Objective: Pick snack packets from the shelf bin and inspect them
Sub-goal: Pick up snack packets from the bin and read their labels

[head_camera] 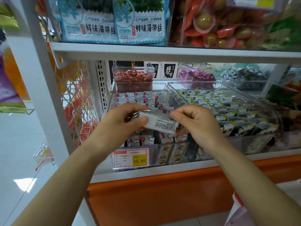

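Observation:
A small white snack packet (160,122) with black printed text facing me is held above the clear shelf bin (162,86). My left hand (123,121) pinches its left end between thumb and fingers. My right hand (193,123) pinches its right end, fingers curled. The bin below holds several like packets (140,98) printed with red dots and white clouds. Part of the packet's right end is hidden behind my right fingers.
A second clear bin (260,101) to the right holds packets with yellow marks. Small bins (132,75) of red and purple sweets stand behind. A price tag (132,158) reads 15.80. Above, a shelf (162,51) carries blue seaweed packs (140,22). A wire rack (78,98) hangs at left.

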